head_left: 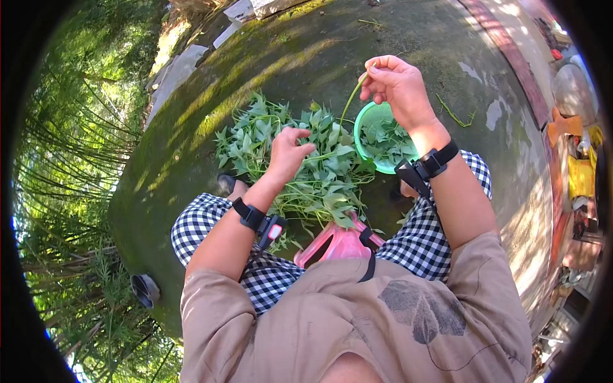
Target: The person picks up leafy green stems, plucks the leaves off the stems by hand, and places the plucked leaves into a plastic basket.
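Note:
A big heap of leafy green stems (325, 182) lies on the ground between my feet. Over its middle is my left hand (288, 152), its fingers half curled, with a gap between thumb and forefinger and nothing visible in it. Higher up and to the right, my right hand (397, 82) pinches one end of a thin green stem (350, 102), which hangs down toward the heap. Just below that hand stands a bright green basket (359, 131) holding plucked leaves (386, 140), touching the heap's right side.
A pink plastic stool (345, 246) is between my knees. One loose stem (456, 113) lies on the mossy concrete (408, 32) at the right. A dark pot (145, 290) rests by the greenery (83, 159) at the left. Assorted household items (578, 172) line the right edge.

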{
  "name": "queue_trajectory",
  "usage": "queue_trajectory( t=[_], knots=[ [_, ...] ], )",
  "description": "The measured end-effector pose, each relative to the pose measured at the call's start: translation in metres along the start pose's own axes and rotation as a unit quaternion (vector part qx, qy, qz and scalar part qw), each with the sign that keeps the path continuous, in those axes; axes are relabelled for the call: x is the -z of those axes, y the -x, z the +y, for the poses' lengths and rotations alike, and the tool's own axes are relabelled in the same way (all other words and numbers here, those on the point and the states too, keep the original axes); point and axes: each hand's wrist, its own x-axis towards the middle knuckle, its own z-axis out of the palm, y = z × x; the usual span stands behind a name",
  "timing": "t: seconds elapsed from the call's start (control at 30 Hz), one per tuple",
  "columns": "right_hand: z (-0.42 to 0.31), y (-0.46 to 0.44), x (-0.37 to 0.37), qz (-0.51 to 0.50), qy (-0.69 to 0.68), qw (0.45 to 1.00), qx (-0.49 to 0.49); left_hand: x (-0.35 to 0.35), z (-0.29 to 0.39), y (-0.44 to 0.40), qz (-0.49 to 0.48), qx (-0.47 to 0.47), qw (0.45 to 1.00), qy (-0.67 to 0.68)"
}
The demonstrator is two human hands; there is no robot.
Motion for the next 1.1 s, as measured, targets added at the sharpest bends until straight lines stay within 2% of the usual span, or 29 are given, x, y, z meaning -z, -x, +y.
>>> queue_trajectory(
  t=[0.03,0.13,0.23,0.27,0.3,0.33,0.37,0.47,0.5,0.63,0.7,0.73,0.8,0.83,0.93,1.1],
  knots=[
    [0.003,0.0,-0.002,0.0,-0.002,1.0,-0.008,0.005,0.014,-0.005,-0.048,0.021,0.971,0.232],
    [0.014,0.002,-0.007,-0.001,-0.03,0.999,-0.035,0.026,0.072,0.004,-0.09,-0.005,0.938,0.334],
    [0.024,0.0,-0.01,-0.003,-0.002,0.998,-0.062,0.025,0.078,0.002,-0.085,0.024,0.927,0.366],
    [0.028,0.0,-0.012,0.056,0.177,0.981,0.053,0.026,0.077,0.001,-0.089,0.036,0.927,0.363],
    [0.029,0.003,-0.02,0.112,0.347,0.916,0.165,0.027,0.075,-0.001,-0.075,0.03,0.932,0.352],
    [0.029,0.006,-0.027,0.163,0.5,0.806,0.271,0.025,0.072,-0.002,-0.062,0.023,0.938,0.341],
    [0.023,0.01,-0.03,0.143,0.559,0.741,0.345,0.023,0.069,-0.004,-0.049,0.016,0.943,0.329],
    [0.032,0.013,-0.035,-0.062,0.573,0.719,0.387,0.019,0.063,-0.006,-0.018,-0.027,0.959,0.282],
    [0.042,0.013,-0.035,-0.068,0.603,0.695,0.386,0.019,0.062,-0.006,-0.011,-0.043,0.964,0.262],
    [0.061,0.011,-0.031,-0.107,0.612,0.709,0.335,0.018,0.058,-0.007,-0.002,-0.07,0.969,0.238],
    [0.065,0.011,-0.032,-0.107,0.489,0.816,0.288,0.017,0.053,-0.007,0.022,-0.108,0.975,0.192],
    [0.067,0.012,-0.033,-0.105,0.422,0.862,0.262,0.015,0.052,-0.006,0.005,-0.086,0.975,0.207],
    [0.07,0.017,-0.035,-0.108,0.247,0.957,0.102,0.011,0.054,-0.002,-0.029,-0.042,0.97,0.239],
    [0.069,0.018,-0.036,-0.108,0.154,0.982,0.019,0.009,0.052,-0.003,-0.025,-0.047,0.971,0.231],
    [0.053,0.019,-0.036,-0.055,0.07,0.995,-0.037,0.0,0.042,-0.004,-0.012,-0.064,0.976,0.206],
    [0.032,0.007,-0.004,0.008,0.04,0.999,0.017,0.0,0.024,-0.007,-0.002,-0.059,0.979,0.194]
  ],
)
